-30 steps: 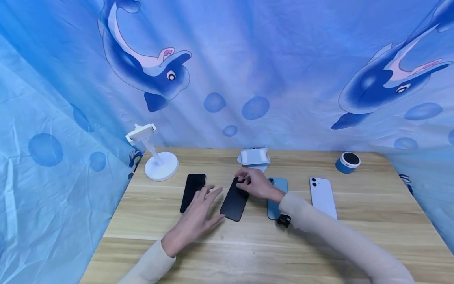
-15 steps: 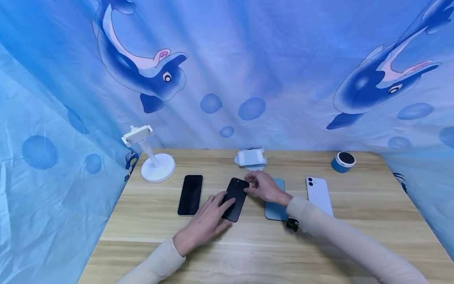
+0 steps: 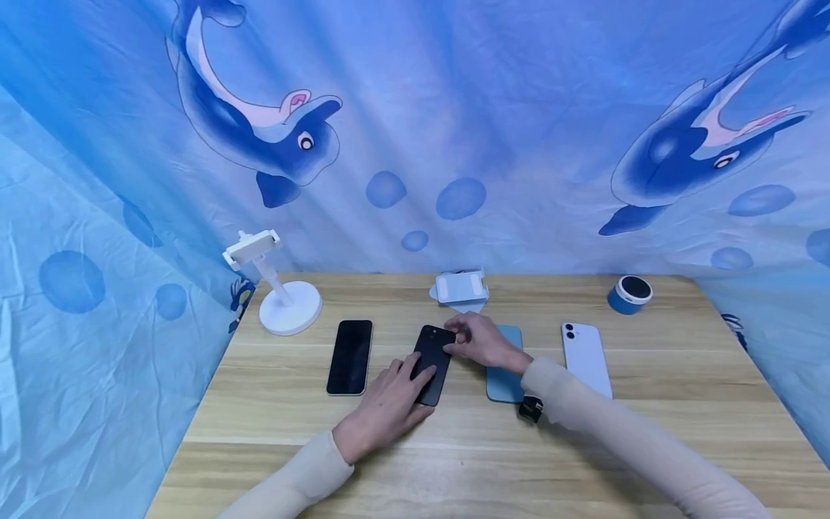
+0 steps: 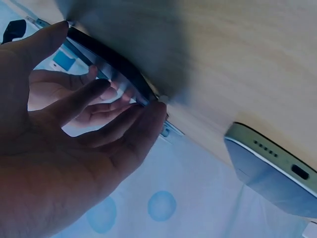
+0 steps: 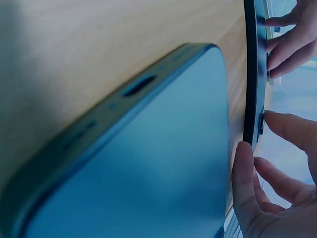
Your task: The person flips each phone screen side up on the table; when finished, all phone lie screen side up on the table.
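Observation:
A black smartphone [image 3: 436,352] lies on the table with its camera side up. My left hand [image 3: 387,405] holds it from the left, the thumb at its near end and the other fingers on its back and far edge. At the upper right corner my right hand [image 3: 483,342] pinches the phone, thumb and forefinger close to the camera. In the left wrist view the edge of the black phone [image 4: 115,60] runs between my thumb and fingertips. A blue phone [image 3: 503,386] lies partly hidden under my right wrist.
Left of the hands lies a phone with a dark screen [image 3: 350,358]; a white phone [image 3: 587,359] is to the right. Behind stand a white phone stand [image 3: 290,308], a small folded white stand [image 3: 461,288] and a blue round speaker [image 3: 626,297]. A dolphin-print curtain [image 3: 538,144] surrounds the table.
My left hand has moved right from beside the black phone onto it. The right hand has shifted from the phone's top to its right corner, uncovering the camera. The head view has shifted slightly.

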{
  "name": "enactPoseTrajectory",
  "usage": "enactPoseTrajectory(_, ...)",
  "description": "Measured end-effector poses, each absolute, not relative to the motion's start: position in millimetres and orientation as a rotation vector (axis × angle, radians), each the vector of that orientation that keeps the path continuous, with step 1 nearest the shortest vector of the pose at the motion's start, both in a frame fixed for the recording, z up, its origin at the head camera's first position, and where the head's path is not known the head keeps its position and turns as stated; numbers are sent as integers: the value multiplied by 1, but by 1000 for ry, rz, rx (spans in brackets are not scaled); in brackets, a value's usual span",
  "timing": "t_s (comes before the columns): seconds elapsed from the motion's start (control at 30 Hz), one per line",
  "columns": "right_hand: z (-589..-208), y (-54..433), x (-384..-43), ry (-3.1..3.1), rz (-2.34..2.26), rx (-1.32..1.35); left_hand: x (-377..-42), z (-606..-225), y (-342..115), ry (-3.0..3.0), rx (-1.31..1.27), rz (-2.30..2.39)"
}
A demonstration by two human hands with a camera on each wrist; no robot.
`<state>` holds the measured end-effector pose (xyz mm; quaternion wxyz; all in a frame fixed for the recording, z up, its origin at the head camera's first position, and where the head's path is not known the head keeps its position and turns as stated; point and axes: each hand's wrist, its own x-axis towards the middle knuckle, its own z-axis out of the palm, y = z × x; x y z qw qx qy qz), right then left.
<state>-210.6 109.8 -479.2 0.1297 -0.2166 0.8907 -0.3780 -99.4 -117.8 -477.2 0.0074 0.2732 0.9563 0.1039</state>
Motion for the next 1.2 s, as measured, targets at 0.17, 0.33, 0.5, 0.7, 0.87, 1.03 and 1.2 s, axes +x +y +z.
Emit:
enactPoseTrajectory(0.17, -480, 107, -211, 2611, -1054, -644, -101, -478, -113, 2990, 860, 295)
enactPoseTrajectory(0.33, -481, 107, -211, 2619, -1045, -639, -102, -479, -109, 2998, 852, 252)
enactPoseTrajectory(0.5, -482, 107, -211, 2613, -1047, -618, -102, -480, -107, 2994, 838, 248)
enactPoseTrajectory(0.7, -485, 106, -210, 2606, -1070, -574, -101, -481, -105, 2975, 835, 291)
enactPoseTrajectory(0.87, -489, 104, -210, 2611, -1077, -541, -101, -481, -105, 2976, 788, 361)
enactPoseTrajectory(1.03, -488, 102, -212, 2615, -1088, -500, -101, -479, -103, 2965, 736, 394)
enactPoseTrajectory(1.2, -485, 101, -212, 2595, -1112, -442, -101, -479, -99, 2987, 711, 422)
